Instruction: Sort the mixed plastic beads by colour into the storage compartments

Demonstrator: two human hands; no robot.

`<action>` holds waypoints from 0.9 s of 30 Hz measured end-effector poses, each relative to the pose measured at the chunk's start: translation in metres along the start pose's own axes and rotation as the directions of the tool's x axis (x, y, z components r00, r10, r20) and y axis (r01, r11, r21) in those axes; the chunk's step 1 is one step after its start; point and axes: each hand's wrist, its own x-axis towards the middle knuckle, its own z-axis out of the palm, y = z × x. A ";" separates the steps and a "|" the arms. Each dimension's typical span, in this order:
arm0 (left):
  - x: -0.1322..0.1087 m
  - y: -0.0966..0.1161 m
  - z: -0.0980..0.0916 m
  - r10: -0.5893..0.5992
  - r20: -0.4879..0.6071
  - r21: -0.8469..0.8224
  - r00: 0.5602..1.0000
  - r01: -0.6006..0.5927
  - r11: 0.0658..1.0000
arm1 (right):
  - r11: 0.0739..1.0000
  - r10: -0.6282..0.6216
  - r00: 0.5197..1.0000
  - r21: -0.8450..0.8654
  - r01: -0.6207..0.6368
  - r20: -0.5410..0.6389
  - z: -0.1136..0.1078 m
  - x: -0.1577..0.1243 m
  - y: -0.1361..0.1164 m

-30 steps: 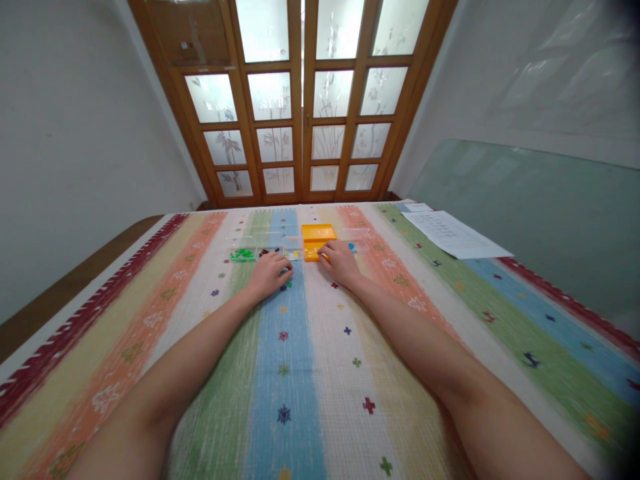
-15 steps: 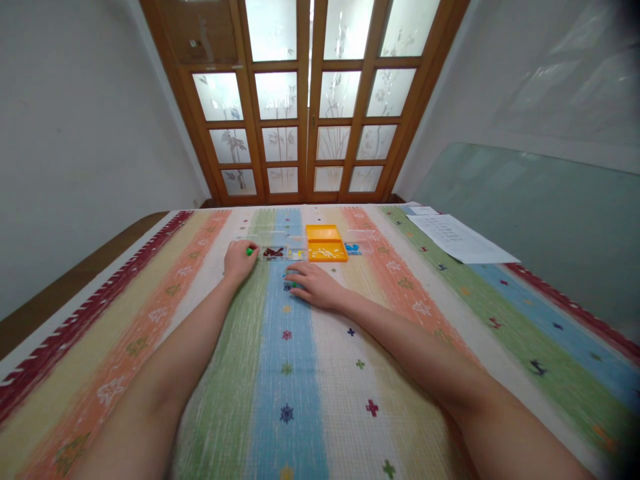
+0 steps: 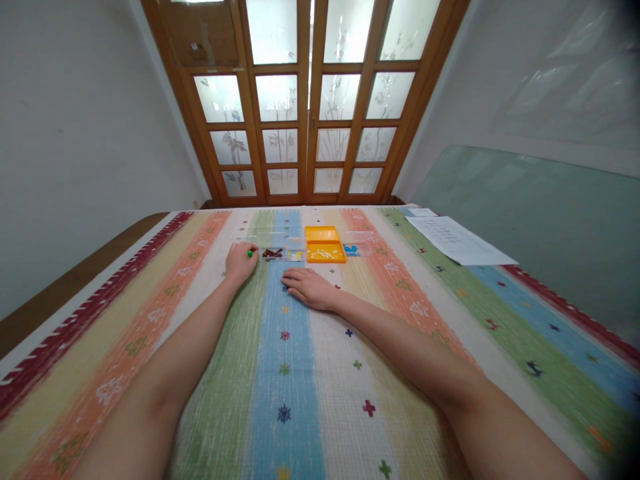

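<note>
My left hand [image 3: 241, 263] is at the left end of a row of small boxes. Its thumb and fingers are closed on a small green piece [image 3: 250, 254], whose shape I cannot make out. Right beside it, a clear box [image 3: 273, 258] holds dark red pieces, followed by a clear box [image 3: 294, 259] with yellow and white ones. My right hand [image 3: 311, 288] lies palm down on the tablecloth in front of the boxes, fingers stretched out close together. Whatever is under them is hidden. An orange box [image 3: 327, 243] with its lid raised contains many small white pieces.
Blue pieces [image 3: 351, 250] sit in another clear box right of the orange one. Printed sheets [image 3: 457, 240] lie at the table's right side. A striped tablecloth [image 3: 280, 400] covers the table. Behind stand wooden doors [image 3: 310, 133] with glass panes.
My right hand's fingers have come closer together and lower, and the green and blue bits seen by them are now out of sight. My left hand stays nearly in place.
</note>
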 end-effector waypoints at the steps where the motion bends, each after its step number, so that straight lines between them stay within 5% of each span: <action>1: 0.000 0.000 0.000 0.008 -0.004 -0.002 1.000 -0.008 1.000 | 1.000 -0.010 1.000 -0.001 0.010 -0.011 -0.001 0.000 0.000; 5: 0.001 0.003 -0.003 0.088 -0.021 -0.012 0.996 -0.088 0.996 | 1.000 0.001 0.997 0.005 0.000 -0.081 -0.005 -0.002 0.006; 9: -0.001 0.016 -0.007 0.226 -0.011 -0.042 0.974 -0.226 0.973 | 0.988 0.157 0.954 0.030 -0.154 -0.257 -0.015 -0.008 0.024; 15: -0.008 0.045 -0.016 0.444 0.122 -0.132 0.888 -0.429 0.894 | 0.899 0.418 0.751 0.114 -0.423 -0.510 -0.033 -0.028 0.071; 22: -0.018 0.071 -0.022 0.634 0.307 -0.278 0.709 -0.571 0.773 | 0.770 0.533 0.515 0.133 -0.623 -0.672 -0.045 -0.047 0.107; 27: -0.022 0.080 -0.021 0.665 0.341 -0.329 0.664 -0.579 0.746 | 0.730 0.520 0.437 0.116 -0.674 -0.734 -0.045 -0.045 0.104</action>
